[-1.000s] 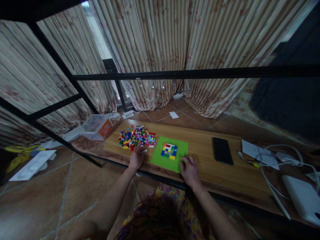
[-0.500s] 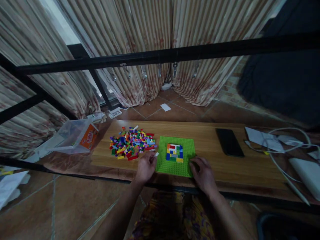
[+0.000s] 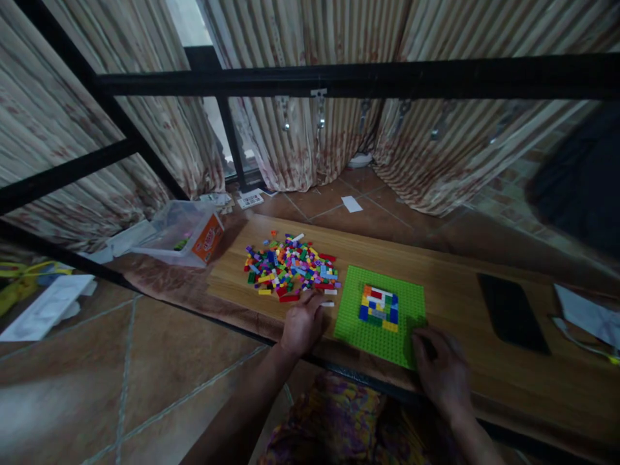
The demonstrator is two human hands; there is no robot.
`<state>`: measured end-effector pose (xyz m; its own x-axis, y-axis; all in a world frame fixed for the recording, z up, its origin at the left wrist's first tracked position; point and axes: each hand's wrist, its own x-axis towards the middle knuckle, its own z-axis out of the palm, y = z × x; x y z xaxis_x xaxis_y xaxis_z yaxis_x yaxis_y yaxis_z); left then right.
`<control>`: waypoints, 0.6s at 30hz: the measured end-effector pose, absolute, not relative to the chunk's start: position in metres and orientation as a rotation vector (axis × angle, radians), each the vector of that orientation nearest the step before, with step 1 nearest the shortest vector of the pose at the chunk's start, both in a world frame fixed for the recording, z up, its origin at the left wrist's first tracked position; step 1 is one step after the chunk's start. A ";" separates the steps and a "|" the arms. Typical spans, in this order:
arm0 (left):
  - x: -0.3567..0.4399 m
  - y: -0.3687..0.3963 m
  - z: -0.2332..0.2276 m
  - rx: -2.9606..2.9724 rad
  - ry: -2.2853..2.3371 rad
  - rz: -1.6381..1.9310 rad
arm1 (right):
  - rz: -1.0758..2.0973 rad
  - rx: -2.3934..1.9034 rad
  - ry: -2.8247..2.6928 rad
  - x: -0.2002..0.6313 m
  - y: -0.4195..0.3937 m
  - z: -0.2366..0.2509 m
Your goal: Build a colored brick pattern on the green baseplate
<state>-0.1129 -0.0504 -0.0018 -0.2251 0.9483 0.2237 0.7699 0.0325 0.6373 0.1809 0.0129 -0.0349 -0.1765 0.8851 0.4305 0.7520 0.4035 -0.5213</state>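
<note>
Wooden worktop (image 3: 450, 303): left hand (image 3: 301, 325) pinches a small white brick (image 3: 329, 303) beside the loose brick pile (image 3: 290, 267), right hand's (image 3: 442, 369) loose grip steadies the green studded baseplate (image 3: 411, 303).

At the centre of the frame a pile of bricks (image 3: 290, 266) lies on the worktop (image 3: 455, 284), with a baseplate (image 3: 382, 316) just to its right carrying a small block of bricks (image 3: 378, 308). A phone (image 3: 512, 312) lies further right, well apart. Left of the pile, off the worktop's end, a plastic box (image 3: 181, 232) sits on the floor (image 3: 97, 361).
</note>
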 end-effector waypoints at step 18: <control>-0.170 -0.072 -0.002 1.702 2.479 0.725 | 0.139 -1.422 -1.974 0.176 0.011 -0.036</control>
